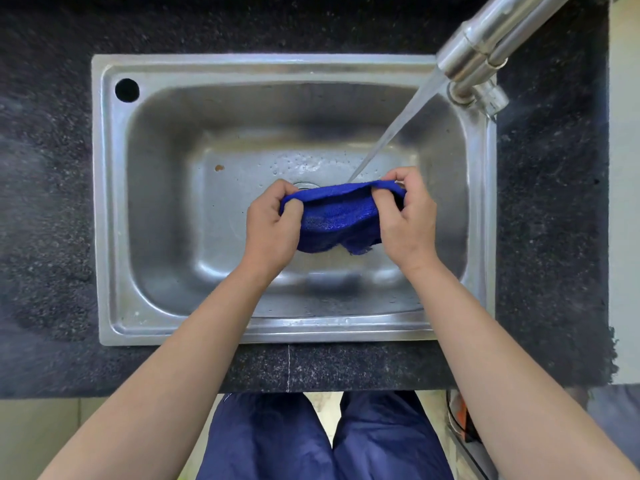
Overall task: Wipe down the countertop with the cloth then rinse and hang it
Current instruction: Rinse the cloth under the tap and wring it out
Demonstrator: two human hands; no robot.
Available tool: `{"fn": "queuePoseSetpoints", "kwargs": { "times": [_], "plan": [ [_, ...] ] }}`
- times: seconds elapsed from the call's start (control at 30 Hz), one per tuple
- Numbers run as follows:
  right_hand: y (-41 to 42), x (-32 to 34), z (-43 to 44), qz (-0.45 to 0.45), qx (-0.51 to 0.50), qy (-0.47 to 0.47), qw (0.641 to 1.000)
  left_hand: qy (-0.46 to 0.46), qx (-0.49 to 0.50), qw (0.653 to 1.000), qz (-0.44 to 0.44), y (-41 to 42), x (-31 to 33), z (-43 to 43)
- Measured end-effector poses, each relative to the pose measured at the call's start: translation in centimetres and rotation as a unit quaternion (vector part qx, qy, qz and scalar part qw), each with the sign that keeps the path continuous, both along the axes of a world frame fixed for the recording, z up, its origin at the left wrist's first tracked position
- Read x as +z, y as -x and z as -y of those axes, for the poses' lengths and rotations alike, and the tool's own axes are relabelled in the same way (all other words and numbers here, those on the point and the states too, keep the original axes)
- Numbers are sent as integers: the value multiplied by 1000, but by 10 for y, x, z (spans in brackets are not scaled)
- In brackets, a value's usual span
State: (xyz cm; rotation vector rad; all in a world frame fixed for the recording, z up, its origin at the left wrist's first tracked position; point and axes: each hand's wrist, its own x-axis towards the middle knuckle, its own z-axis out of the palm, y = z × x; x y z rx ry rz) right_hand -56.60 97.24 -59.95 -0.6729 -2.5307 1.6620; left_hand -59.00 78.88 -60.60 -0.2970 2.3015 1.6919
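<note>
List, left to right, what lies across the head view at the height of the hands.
Dark countertop → sink's left rim → left hand → blue cloth → right hand → sink's right rim → countertop again.

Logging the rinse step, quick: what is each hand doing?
Left hand: grips the blue cloth.
Right hand: grips the same cloth.

— Where is the rectangular stainless-steel sink (104, 209)?
— Set in the dark speckled stone countertop (45, 209), which surrounds it.
— And the blue terry cloth (341, 218)?
— Over the basin, held between the left hand (273, 230) and right hand (408, 220), below the steel tap (485, 39) at the far right corner.
</note>
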Motion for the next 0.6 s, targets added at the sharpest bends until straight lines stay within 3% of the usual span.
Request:
{"fn": "queuePoseSetpoints", "kwargs": {
  "times": [0.1, 0.17, 0.3, 0.47, 0.6],
  "plan": [
    [21, -16, -4, 82, -54, 36, 995, -11, 27, 999, 45, 18, -7, 0],
    [29, -38, -13, 165, -34, 20, 986, 22, 20, 993, 110, 27, -22, 3],
    [20, -62, -23, 244, 107, -131, 955, 112, -31, 978, 174, 25, -55, 11],
    [-13, -77, -8, 274, 276, -198, 900, 122, -52, 960, 245, -12, -74, -1],
    [-22, -84, 4, 295, 171, -68, 938, 97, -26, 962, 254, -22, -83, -10]
  ]
}}
